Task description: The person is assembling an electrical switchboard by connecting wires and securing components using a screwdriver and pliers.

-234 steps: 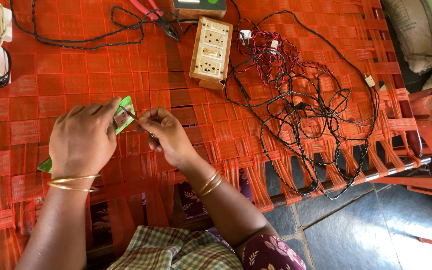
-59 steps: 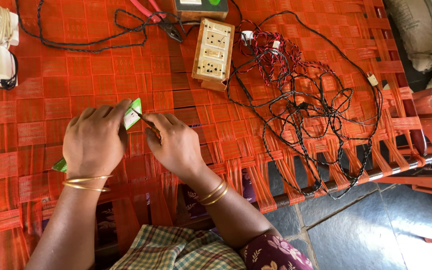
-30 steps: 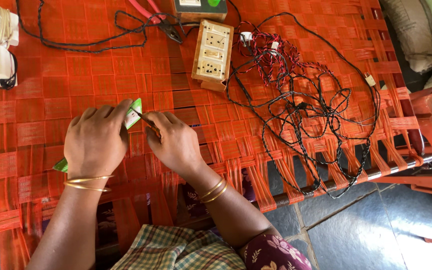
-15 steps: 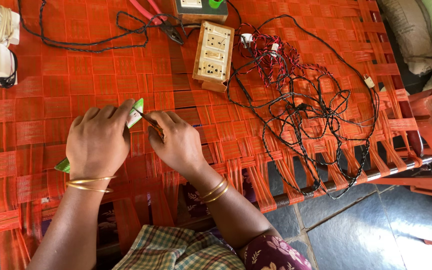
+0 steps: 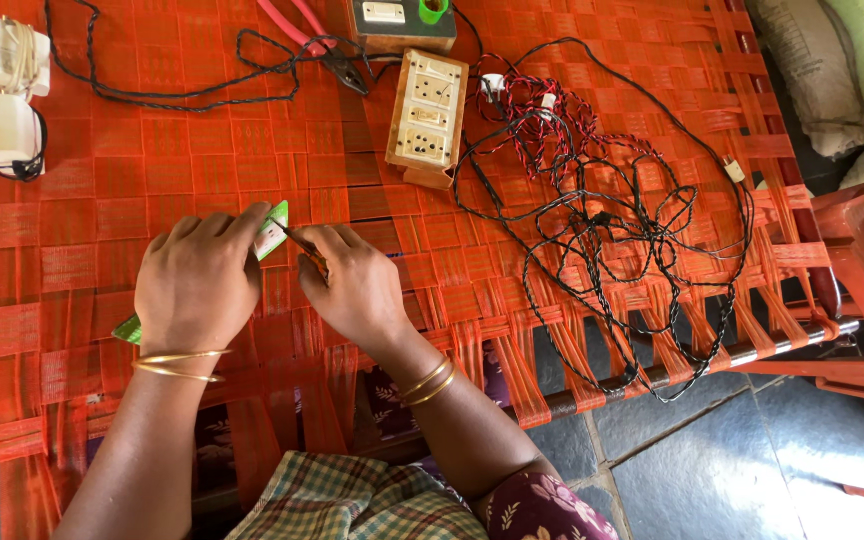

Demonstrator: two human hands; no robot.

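Your left hand [image 5: 200,282] closes over a flat green plastic strip [image 5: 272,230], whose tip pokes out past your fingers low on the orange woven-strap cot [image 5: 102,200]. Your right hand [image 5: 352,285] pinches a thin metal tool [image 5: 297,238] against that tip. Beyond your hands lie a wooden switchboard with white sockets [image 5: 427,118], a tangle of black and red wires [image 5: 602,210] and red-handled pliers [image 5: 307,40].

The left hand [image 5: 197,285] is covering most of the green card [image 5: 273,229], leaving only its two ends showing. The right hand [image 5: 352,285] is hiding nearly all of a thin tool [image 5: 297,237]. At the far edge, the pliers [image 5: 302,30] and wooden box [image 5: 399,22] are being cut off.
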